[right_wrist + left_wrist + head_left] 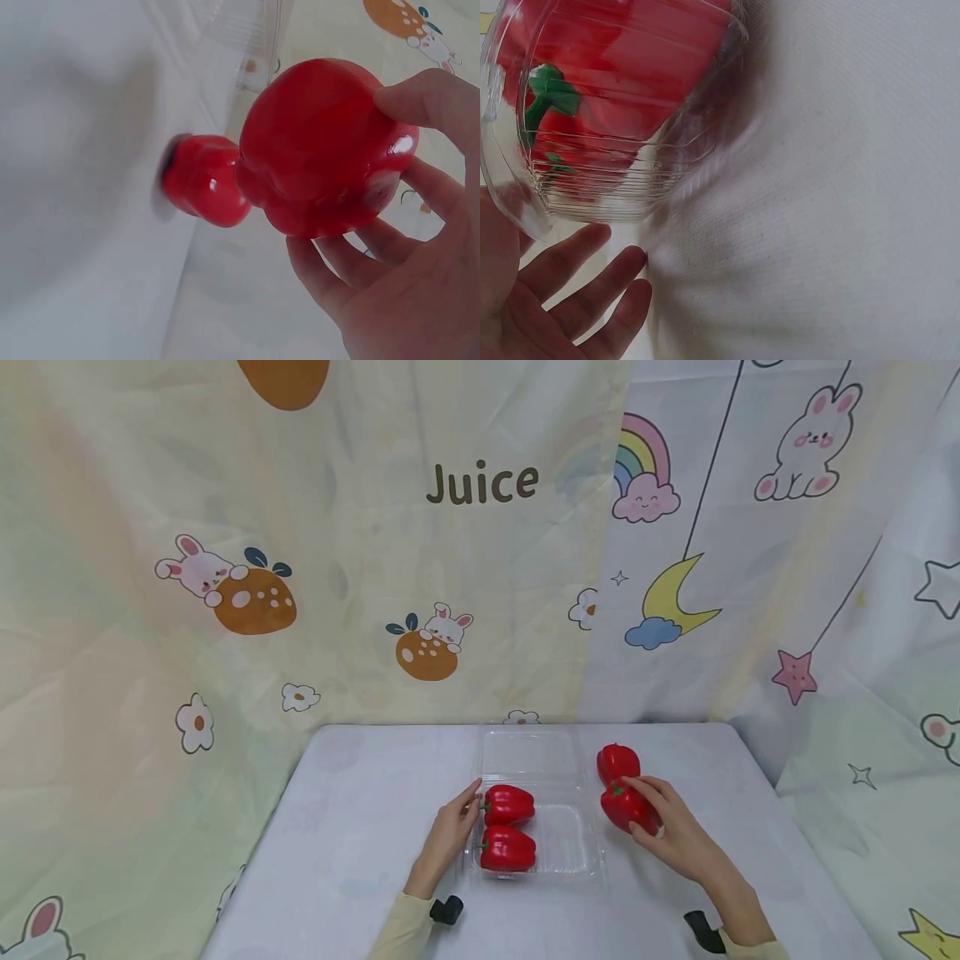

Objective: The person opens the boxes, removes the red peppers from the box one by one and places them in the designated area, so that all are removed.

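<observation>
My right hand (681, 837) grips a red bell pepper (627, 807) with a green stem, thumb on one side and fingers on the other. In the right wrist view this held pepper (322, 150) hangs above the table, apart from another red bell pepper (208, 181) standing on it. Two more red bell peppers (509, 805) (508, 849) lie side by side in the left half of an open clear plastic container (564, 870), stems to the left. Beside the container's left wall is my left hand (447, 831), fingers loosely extended near its rim (534, 221).
The container's clear lid (528, 755) lies folded back behind it. Behind the white table (375, 793) hangs a printed cloth (480, 568). The second loose pepper (618, 762) stands right of the lid, just behind the held one.
</observation>
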`<state>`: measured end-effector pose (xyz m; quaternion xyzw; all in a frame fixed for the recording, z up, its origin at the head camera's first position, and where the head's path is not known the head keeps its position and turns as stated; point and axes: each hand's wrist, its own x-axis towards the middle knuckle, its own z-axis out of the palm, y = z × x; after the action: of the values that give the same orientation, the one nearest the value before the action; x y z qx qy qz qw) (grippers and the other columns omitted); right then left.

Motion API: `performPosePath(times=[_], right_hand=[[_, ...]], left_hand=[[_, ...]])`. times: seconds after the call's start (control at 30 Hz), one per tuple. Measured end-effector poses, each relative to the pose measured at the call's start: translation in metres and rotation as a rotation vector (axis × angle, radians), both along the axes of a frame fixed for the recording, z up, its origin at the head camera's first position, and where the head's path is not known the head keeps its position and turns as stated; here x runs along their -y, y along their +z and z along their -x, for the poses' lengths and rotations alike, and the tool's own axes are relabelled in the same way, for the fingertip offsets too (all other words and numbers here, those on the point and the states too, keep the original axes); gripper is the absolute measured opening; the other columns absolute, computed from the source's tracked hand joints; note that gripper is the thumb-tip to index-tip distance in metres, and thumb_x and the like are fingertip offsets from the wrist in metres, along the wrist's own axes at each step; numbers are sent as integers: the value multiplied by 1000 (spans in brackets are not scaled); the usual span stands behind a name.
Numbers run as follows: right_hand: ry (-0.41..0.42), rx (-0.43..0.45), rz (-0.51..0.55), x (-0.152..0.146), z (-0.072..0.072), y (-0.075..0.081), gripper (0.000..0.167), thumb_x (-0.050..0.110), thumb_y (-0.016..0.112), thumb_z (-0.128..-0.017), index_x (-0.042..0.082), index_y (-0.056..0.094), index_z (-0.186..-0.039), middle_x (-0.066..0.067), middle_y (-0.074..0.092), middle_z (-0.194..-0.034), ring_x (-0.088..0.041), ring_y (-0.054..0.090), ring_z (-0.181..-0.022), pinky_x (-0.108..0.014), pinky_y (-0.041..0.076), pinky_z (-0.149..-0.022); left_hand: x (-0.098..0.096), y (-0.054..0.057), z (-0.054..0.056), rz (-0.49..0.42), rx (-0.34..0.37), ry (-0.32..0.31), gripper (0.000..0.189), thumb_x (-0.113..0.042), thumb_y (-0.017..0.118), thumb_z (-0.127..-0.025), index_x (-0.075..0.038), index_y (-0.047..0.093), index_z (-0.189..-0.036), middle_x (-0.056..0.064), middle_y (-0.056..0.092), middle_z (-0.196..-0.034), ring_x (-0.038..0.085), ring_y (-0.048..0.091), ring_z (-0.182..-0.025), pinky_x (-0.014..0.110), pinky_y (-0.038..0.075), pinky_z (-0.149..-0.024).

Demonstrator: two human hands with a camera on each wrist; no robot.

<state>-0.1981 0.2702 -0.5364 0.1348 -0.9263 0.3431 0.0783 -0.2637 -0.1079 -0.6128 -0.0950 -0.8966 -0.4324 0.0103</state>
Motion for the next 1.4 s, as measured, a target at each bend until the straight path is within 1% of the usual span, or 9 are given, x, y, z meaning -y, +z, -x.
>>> performPosePath(times=[0.1,0.2,0.27,0.5,0.73,0.8,1.2,1.4], right_hand=[[-7,-19,-5,-2,1,-1,89,10,88,-70,12,44,-147,-21,41,-142,-38,45,-126,-50,62,-80],[-23,-21,-6,-4,1,-2,88,10,88,-70,11,44,-147,-21,42,-142,-37,45,-126,-50,62,-80],[-35,-23,-8,-5,1,-3,87,11,88,-71,11,45,-147,-20,43,-142,-37,45,-126,-50,62,-80],[-75,-59,0,-8,2,-5,82,9,86,-74,10,46,-145,-22,44,-139,-38,46,-123,-54,62,-79],[-124,-82,6,-12,3,-6,85,9,87,-71,7,45,-145,-24,43,-140,-41,45,-123,-56,61,-76],[-135,-80,8,-13,4,-7,85,9,87,-71,7,44,-145,-24,43,-140,-42,45,-124,-58,61,-77],[-203,-62,12,-19,9,-12,81,8,83,-77,6,43,-147,-28,42,-140,-47,44,-123,-64,58,-81],[-230,-30,44,-22,10,-14,81,9,81,-80,7,40,-150,-29,39,-142,-49,42,-125,-66,56,-83]], left_hand=[[0,0,0,1,1,0,47,-27,53,-105,-22,47,-152,11,68,-133,26,71,-110,42,59,-92],[0,0,0,0,18,7,47,-29,53,-105,-25,47,-152,9,68,-133,25,71,-110,40,59,-93],[0,0,0,3,6,0,47,-28,53,-105,-24,47,-152,11,68,-132,25,71,-110,41,59,-92],[0,1,-1,-8,11,3,46,-28,52,-106,-24,47,-151,10,68,-133,25,70,-110,40,59,-92],[0,1,-1,-12,6,-3,47,-28,52,-106,-22,46,-152,11,67,-134,26,70,-112,41,59,-94],[0,1,0,-15,4,-7,47,-28,51,-106,-20,46,-152,12,67,-134,26,70,-112,42,58,-94],[2,0,0,-11,0,-13,46,-29,51,-106,-23,47,-152,11,67,-133,26,71,-110,42,59,-93],[2,-2,1,-5,-4,-14,46,-28,52,-106,-24,47,-151,10,68,-133,25,71,-110,41,59,-94]])
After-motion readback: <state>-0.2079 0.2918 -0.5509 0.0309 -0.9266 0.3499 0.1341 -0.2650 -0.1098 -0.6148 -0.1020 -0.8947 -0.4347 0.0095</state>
